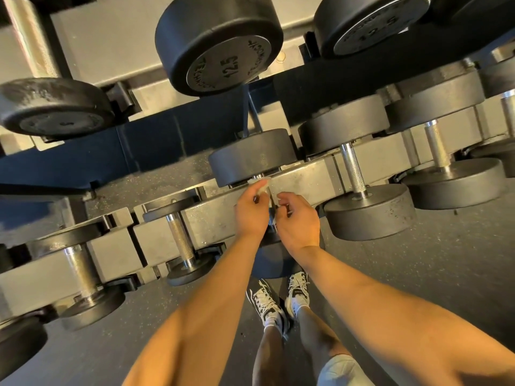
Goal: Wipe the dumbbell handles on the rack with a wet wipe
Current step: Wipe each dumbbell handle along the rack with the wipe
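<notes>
Both bare arms reach forward and down. The left hand (pixel 250 211) pinches a crumpled white wet wipe (pixel 262 187) in its curled fingers. The right hand (pixel 299 225) sits just beside it, fingers curled; whether they grip anything cannot be told. The wipe lies at the far end of the handle (pixel 271 217) of a black round-headed dumbbell (pixel 252 157), long axis pointing away from the person, across the grey metal rack (pixel 303 176). Below is a dark speckled rubber floor (pixel 418 274).

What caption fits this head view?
Left hand holds a wet wipe at a dumbbell on the lower rack, right hand close beside.
</notes>
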Demonstrator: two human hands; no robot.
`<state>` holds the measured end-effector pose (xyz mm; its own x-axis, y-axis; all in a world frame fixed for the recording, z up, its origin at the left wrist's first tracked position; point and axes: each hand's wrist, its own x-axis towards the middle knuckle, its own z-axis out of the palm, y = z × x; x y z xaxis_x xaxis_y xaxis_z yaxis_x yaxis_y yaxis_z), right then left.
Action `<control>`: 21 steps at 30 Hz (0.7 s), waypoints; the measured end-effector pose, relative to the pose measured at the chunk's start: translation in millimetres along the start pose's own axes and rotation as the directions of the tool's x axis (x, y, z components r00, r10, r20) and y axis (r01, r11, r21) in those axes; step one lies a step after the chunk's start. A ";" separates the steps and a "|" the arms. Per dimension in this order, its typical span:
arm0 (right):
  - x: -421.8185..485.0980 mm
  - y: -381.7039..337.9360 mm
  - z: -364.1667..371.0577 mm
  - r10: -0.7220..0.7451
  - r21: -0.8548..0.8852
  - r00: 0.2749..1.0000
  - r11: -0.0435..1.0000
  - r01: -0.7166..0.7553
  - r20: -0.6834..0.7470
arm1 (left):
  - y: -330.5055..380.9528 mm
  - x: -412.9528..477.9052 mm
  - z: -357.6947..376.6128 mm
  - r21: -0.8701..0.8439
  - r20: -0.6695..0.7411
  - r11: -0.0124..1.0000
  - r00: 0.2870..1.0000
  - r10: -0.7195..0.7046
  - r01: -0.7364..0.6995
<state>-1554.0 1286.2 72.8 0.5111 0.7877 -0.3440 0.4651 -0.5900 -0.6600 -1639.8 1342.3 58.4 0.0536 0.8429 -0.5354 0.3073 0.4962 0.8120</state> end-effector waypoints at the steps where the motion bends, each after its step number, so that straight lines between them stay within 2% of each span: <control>1: -0.4 -0.6 -0.5 -0.009 -0.011 1.000 1.000 0.009 0.008 | -2.0 -6.8 1.7 0.026 0.006 1.000 1.000 0.002 -0.002; 4: -2.1 -1.7 -1.4 -0.032 -0.004 0.999 0.999 0.032 0.011 | -17.0 -24.6 2.2 0.205 0.086 0.979 0.996 -0.016 -0.002; 7: -3.8 -2.2 -2.7 -0.029 0.005 1.000 1.000 0.029 -0.001 | -23.6 -28.8 0.4 0.376 0.164 0.925 0.979 -0.121 0.051; 10: -4.5 -1.8 -1.8 -0.054 -0.021 0.999 0.998 0.054 -0.002 | -19.0 -23.3 -0.7 0.306 0.115 0.951 0.990 -0.080 0.041; 14: -3.0 1.9 0.6 -0.099 -0.047 0.995 0.994 0.098 -0.015 | 2.7 -8.5 2.0 0.150 -0.114 0.989 0.993 0.027 -0.010; 17: -1.6 4.6 0.8 -0.046 0.021 0.998 0.999 0.047 -0.032 | 5.3 -8.5 9.0 0.146 -0.079 0.989 0.997 -0.004 0.016; 21: -1.6 5.0 0.2 -0.029 0.073 0.999 0.997 0.031 -0.029 | -11.4 -28.9 5.0 0.315 0.080 0.949 0.995 -0.061 0.033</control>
<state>-1552.6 1282.0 69.9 0.5186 0.7987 -0.3052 0.4263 -0.5510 -0.7174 -1640.1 1311.3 63.4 0.1110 0.7916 -0.6009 0.5925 0.4328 0.6795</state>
